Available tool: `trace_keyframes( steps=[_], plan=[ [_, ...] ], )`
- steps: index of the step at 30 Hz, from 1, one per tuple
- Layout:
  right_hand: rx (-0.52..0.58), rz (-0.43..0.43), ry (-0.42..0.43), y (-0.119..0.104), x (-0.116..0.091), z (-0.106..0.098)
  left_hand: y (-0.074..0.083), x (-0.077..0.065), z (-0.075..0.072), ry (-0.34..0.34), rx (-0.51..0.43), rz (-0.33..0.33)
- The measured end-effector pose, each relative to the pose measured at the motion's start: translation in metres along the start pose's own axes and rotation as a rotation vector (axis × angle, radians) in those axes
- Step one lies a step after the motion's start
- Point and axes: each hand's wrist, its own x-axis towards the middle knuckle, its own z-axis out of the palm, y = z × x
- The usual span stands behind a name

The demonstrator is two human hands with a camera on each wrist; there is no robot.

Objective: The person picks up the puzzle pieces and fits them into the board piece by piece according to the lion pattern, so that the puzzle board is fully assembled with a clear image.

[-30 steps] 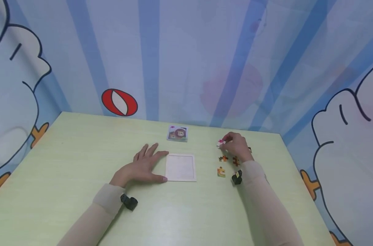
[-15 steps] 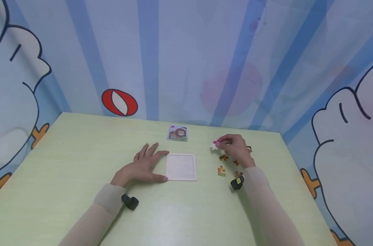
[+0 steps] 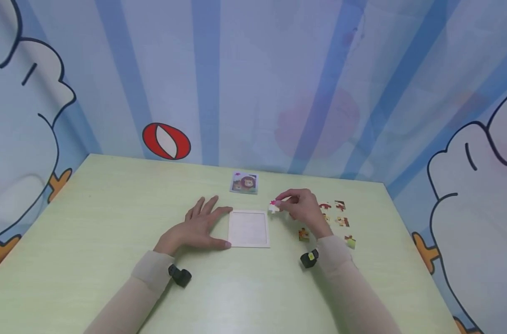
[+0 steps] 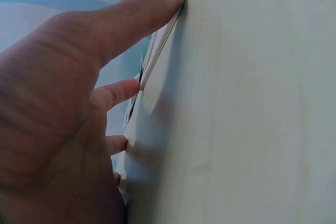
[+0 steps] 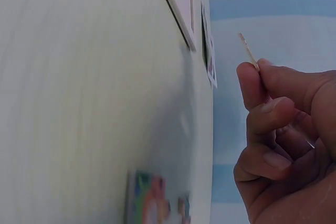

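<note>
In the head view my left hand [image 3: 195, 229] lies on the table with fingers spread. Its thumb and index fingertip touch the left corners of a square white puzzle tray [image 3: 248, 229], whose inside is bare. Between thumb and index finger, my right hand [image 3: 302, 207] pinches a pink and white jigsaw piece [image 3: 272, 208], held up just off the tray's upper right corner. The right wrist view shows that piece [image 5: 245, 46] edge-on, above the table, with the other fingers curled beneath. Several loose jigsaw pieces [image 3: 342, 221] lie right of the tray, partly hidden by the right hand.
A small picture card [image 3: 243, 183] with a lion on it lies behind the tray. A striped blue cloth [image 3: 245, 83] with cartoon prints hangs along the table's back edge. The pale table [image 3: 111, 208] extends left and forward of the hands.
My right hand has carried the pink and white jigsaw piece leftward, from the loose pieces to near the tray. More loose pieces show behind it. The left hand stays at the tray.
</note>
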Motion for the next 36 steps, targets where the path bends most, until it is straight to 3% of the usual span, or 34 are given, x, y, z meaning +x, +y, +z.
trace_keyframes(
  steps=[9,17,29,36],
  plan=[
    [0.03,0.02,-0.036,-0.013,0.003,0.035,0.001,0.001,-0.002,-0.003,0.002,-0.002],
    [-0.02,-0.018,-0.063,-0.019,0.005,0.058,0.001,0.002,-0.001,-0.009,0.002,-0.013],
    [-0.087,-0.023,-0.095,-0.028,0.01,0.077,0.004,0.001,-0.001,-0.016,0.0,-0.008],
    [-0.124,-0.071,-0.108,-0.034,0.015,0.085,0.003,0.001,-0.002,-0.018,0.017,-0.027]
  ],
)
